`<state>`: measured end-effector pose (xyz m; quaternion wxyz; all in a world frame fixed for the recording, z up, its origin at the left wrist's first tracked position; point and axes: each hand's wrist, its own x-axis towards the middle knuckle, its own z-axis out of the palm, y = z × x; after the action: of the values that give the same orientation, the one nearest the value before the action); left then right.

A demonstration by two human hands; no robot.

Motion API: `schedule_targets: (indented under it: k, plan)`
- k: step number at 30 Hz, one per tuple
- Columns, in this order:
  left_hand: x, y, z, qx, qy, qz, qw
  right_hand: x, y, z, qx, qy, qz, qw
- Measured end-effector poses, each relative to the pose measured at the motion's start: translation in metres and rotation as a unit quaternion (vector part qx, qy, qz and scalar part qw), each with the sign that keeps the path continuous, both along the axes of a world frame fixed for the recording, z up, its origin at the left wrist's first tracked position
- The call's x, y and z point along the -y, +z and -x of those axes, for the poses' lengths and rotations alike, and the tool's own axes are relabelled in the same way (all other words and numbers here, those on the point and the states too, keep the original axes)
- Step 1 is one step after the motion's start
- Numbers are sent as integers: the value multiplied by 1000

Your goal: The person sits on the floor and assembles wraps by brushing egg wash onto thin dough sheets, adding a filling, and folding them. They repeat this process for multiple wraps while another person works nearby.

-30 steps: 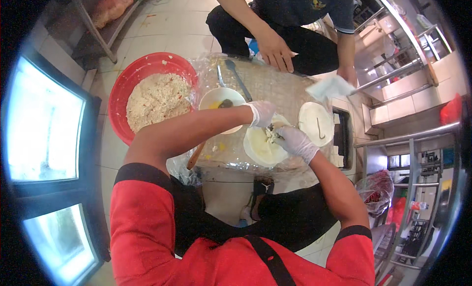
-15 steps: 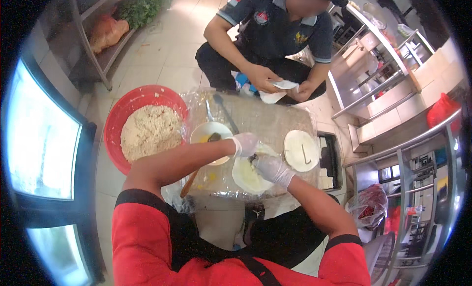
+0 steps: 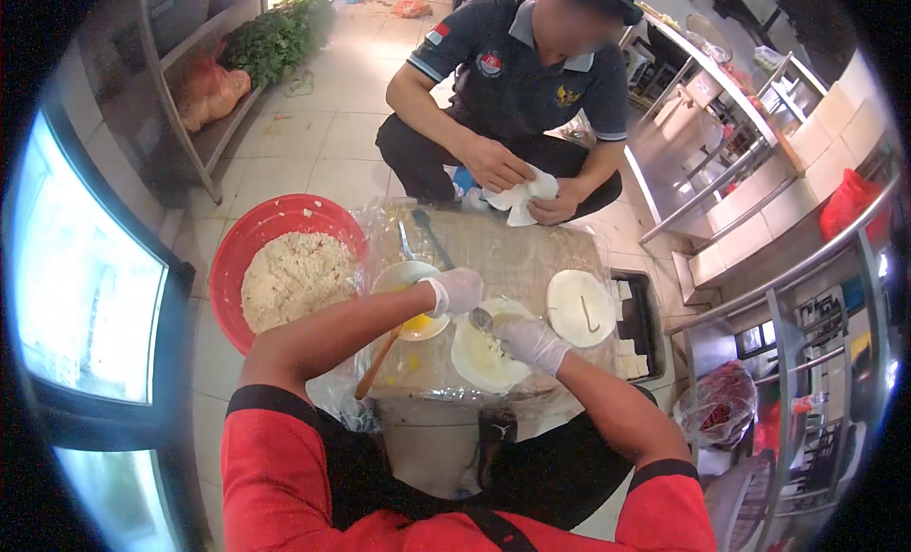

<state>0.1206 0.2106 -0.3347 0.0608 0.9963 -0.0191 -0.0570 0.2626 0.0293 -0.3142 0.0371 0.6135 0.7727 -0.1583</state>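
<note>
My left hand [image 3: 459, 292], in a clear glove, is closed beside the round metal bowl of a spoon [image 3: 481, 319]; the spoon's handle is hidden. Beneath it lies a thin pale round wrapper [image 3: 489, 367] with small whitish crumbs of filling [image 3: 494, 349] on it. My right hand [image 3: 533, 342], gloved too, rests over the wrapper's right edge with its fingers bunched at the filling; what they pinch is hidden. A white bowl of yellow liquid egg [image 3: 418, 326] stands under my left forearm. Another pale wrapper [image 3: 581, 308], marked by a brown curved line, lies to the right.
A red basin [image 3: 220, 277] of crumbly pale mix stands left of the plastic-covered table [image 3: 512, 239]. A wooden handle [image 3: 378, 364] sticks out by the bowl. A black tray [image 3: 645, 334] is at the right. Across the table, a co-worker holds a white sheet [image 3: 522, 199].
My hands have moved slightly apart, baring the spoon and the crumbs on the wrapper. The co-worker's hands have shifted with the white sheet. The whole view has tipped a little upward.
</note>
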Motion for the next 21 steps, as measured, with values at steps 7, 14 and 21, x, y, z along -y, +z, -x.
schedule_targets:
  k: [7,14,21]
  plan:
    - [-4,11,4,113,-78,-73,988,1,12,-20,-73,10,19,997]
    - [-3,24,19,-9,109,261,959,8,-24,-29,12,-42,15,999]
    - [2,47,31,-40,219,439,870,-9,2,-24,28,-109,79,990]
